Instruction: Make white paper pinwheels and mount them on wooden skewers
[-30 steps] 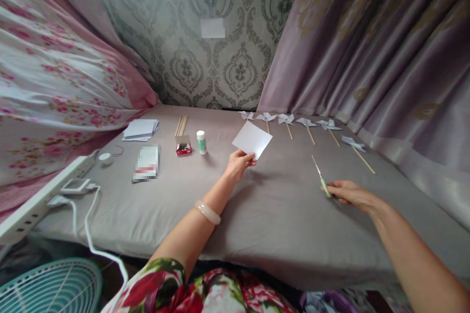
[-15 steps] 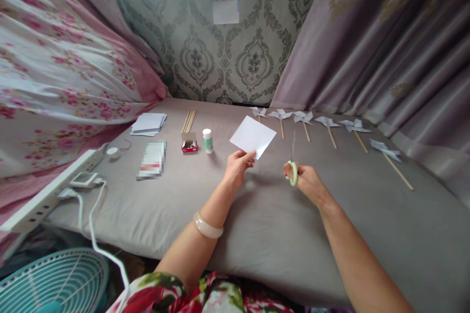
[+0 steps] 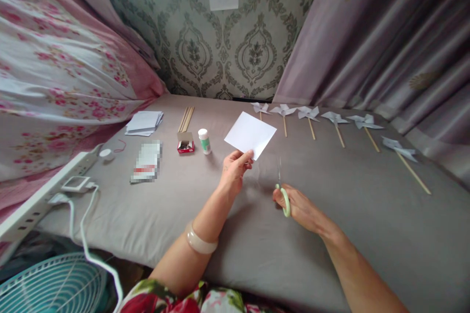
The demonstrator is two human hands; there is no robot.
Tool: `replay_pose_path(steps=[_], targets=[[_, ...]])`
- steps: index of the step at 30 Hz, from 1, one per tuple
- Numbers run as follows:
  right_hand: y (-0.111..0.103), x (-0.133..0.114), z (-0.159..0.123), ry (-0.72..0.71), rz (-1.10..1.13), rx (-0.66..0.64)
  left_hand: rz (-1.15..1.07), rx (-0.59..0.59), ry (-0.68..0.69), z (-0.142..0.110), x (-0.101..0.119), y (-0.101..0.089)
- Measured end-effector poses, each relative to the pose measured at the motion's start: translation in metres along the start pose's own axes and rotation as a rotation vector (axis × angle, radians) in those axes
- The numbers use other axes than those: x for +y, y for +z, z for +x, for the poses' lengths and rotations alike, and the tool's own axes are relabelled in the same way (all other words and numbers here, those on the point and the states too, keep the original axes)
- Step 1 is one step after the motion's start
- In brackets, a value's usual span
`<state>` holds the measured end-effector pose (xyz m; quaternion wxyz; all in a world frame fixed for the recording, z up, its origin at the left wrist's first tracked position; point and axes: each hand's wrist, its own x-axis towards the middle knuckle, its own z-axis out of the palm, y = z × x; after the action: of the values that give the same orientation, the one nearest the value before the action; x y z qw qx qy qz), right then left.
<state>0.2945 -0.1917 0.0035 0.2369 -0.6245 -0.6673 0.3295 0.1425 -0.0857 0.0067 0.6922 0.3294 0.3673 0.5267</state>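
Observation:
A white square sheet of paper (image 3: 250, 134) is pinched at its near corner by my left hand (image 3: 235, 168), which holds it above the grey bed surface. My right hand (image 3: 295, 205) grips scissors (image 3: 285, 201) by their pale green handles, to the right of and below the paper. The thin blades point up and away, apart from the sheet; they are blurred. Beyond my hands, several white paper pinwheels (image 3: 308, 113) on wooden sticks lie in a row from the back middle to the right.
On the left lie a stack of white paper (image 3: 144, 123), wooden sticks (image 3: 186, 119), a small red box (image 3: 185, 145) of metal bits, a glue stick (image 3: 204, 142) and a blurred packet (image 3: 147, 161). A power strip (image 3: 47, 190) with cables runs along the left edge, above a fan (image 3: 55, 283).
My right hand has brought the scissors down and left, closer to my body. The paper stays in my left hand, nearly where it was. The view has shifted slightly.

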Motion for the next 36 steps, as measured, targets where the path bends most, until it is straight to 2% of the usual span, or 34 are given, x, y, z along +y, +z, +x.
replay_pose_path(steps=[6,13,21,31,36], targets=[[0.003,-0.008,-0.005,-0.038,0.037,-0.066,0.014,0.003,0.030,-0.007,0.005,0.005],[0.008,-0.008,-0.006,-0.033,0.061,-0.059,0.099,-0.028,0.099,-0.013,0.002,0.008],[0.011,-0.006,-0.004,-0.033,0.095,-0.033,0.123,-0.066,0.034,-0.026,-0.006,0.017],[0.007,-0.011,-0.006,-0.021,0.208,-0.060,0.165,-0.090,0.037,-0.029,-0.008,0.020],[0.007,-0.009,-0.007,-0.019,0.199,-0.033,0.150,-0.105,0.044,-0.030,-0.008,0.019]])
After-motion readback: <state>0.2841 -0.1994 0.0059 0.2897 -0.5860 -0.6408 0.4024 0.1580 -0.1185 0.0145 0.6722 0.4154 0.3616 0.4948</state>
